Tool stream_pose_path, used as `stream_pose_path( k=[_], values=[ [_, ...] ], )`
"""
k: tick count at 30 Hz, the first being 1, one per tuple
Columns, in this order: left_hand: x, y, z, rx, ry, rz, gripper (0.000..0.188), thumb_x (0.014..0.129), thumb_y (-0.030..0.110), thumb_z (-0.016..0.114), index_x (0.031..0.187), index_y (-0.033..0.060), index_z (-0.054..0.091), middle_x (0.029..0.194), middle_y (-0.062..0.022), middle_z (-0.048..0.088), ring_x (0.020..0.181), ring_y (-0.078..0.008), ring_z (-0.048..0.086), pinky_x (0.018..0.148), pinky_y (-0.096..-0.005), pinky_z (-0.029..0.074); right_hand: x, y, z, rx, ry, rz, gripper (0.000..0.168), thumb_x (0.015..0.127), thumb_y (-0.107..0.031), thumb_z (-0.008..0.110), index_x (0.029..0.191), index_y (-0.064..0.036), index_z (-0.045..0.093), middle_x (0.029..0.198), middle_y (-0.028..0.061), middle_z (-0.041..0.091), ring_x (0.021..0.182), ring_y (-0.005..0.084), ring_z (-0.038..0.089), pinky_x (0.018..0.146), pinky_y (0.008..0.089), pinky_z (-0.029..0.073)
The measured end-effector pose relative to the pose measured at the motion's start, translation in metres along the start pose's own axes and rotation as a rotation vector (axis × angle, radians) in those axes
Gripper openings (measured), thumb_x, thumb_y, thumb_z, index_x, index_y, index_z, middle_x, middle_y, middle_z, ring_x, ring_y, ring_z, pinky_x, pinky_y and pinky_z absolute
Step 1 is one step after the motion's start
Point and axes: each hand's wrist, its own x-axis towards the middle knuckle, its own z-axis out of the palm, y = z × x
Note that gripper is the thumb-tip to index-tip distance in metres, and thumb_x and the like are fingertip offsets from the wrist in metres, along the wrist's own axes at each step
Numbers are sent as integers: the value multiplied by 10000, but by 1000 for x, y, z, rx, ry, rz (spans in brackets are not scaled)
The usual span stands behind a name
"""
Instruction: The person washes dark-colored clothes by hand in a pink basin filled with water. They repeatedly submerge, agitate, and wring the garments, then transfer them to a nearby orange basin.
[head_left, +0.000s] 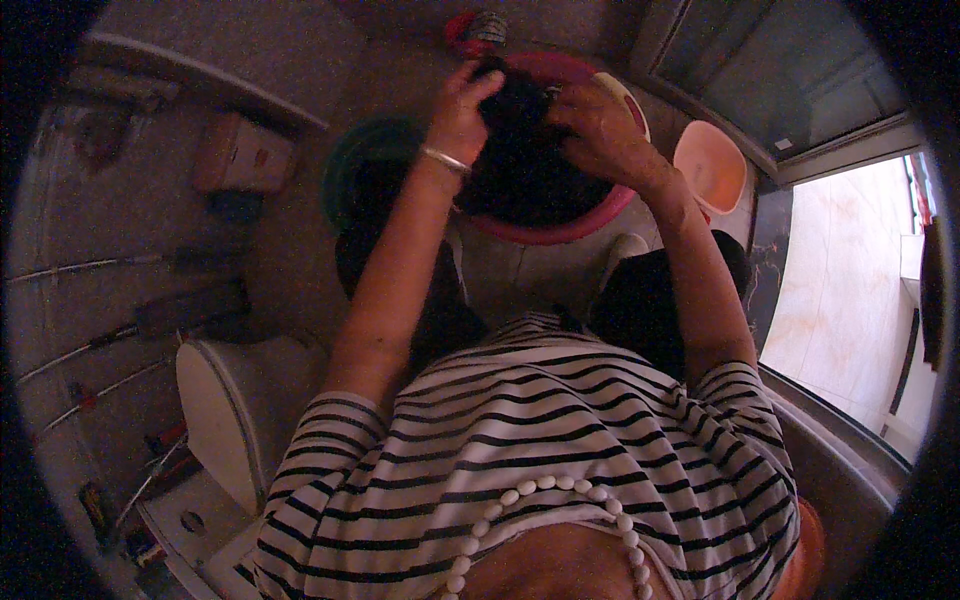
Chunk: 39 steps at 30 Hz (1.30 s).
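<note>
Before me on the floor stands a round pink basin (555, 231), with dark cloth (525, 172) heaped in it. My left hand (461, 120), with a bangle at its wrist, is at the upper left of the basin, its fingers closed on a part of the dark cloth. Over the basin's right side, my right hand (600, 135) is bent down at the cloth; its fingertips are dim, and whether they grip the cloth cannot be told. A yellowish rim or vessel (626, 94) shows behind my right hand.
A green tub (337, 176) with something dark in it stands left of the basin. An orange-pink plastic basin (712, 166) is on the right, near a doorway. A red and striped item (480, 31) lies beyond. Left are a toilet (221, 420), a box (244, 154) and long-handled mops (191, 307).
</note>
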Motion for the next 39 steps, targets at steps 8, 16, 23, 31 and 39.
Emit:
stream_pose_path(
  k=[8, 16, 23, 31, 39],
  values=[
    [1, 1, 0, -238, 39, 117, 271, 687, 23, 487, 954, 68, 505, 936, -100, 549, 910, -251, 510, 851, -368, 386, 3, 1, -14, 245, 91, 238, 367, 699, -252, 642, 977, -48, 516, 924, 117, 542, 890, 282, 524, 743, 354, 417],
    [3, -1, 5, -516, 75, -159, 215, 781, 189, 501, 930, 36, 526, 917, -100, 561, 900, -245, 520, 855, -371, 387, 11, -13, -18, 1302, 412, 718, 293, 696, -219, 663, 915, -72, 535, 873, 46, 595, 924, 148, 519, 854, 343, 378],
    [-19, -75, 12, -621, -5, -195, 346, 871, 336, 380, 1099, 86, 449, 1114, -73, 482, 1046, -231, 439, 923, -360, 332, 41, -44, 55, 419, 323, 688, 253, 701, -299, 558, 808, -71, 581, 843, 154, 587, 893, 307, 518, 910, 435, 298],
    [-14, -49, 4, -313, -25, -10, 442, 860, 361, 361, 1205, 85, 377, 1242, -78, 385, 1142, -232, 351, 974, -364, 250, 42, -74, 83, 6, 359, 303, 338, 818, -110, 376, 1136, -6, 423, 1153, 185, 439, 1120, 322, 366, 963, 401, 249],
    [-19, -43, 11, -414, 43, -117, 444, 856, 355, 387, 1194, 68, 405, 1218, -55, 431, 1126, -205, 386, 973, -338, 275, 40, -66, 63, 441, 515, 384, 389, 801, -163, 380, 1122, 53, 417, 1183, 231, 397, 1107, 425, 336, 923, 501, 277]
  ],
)
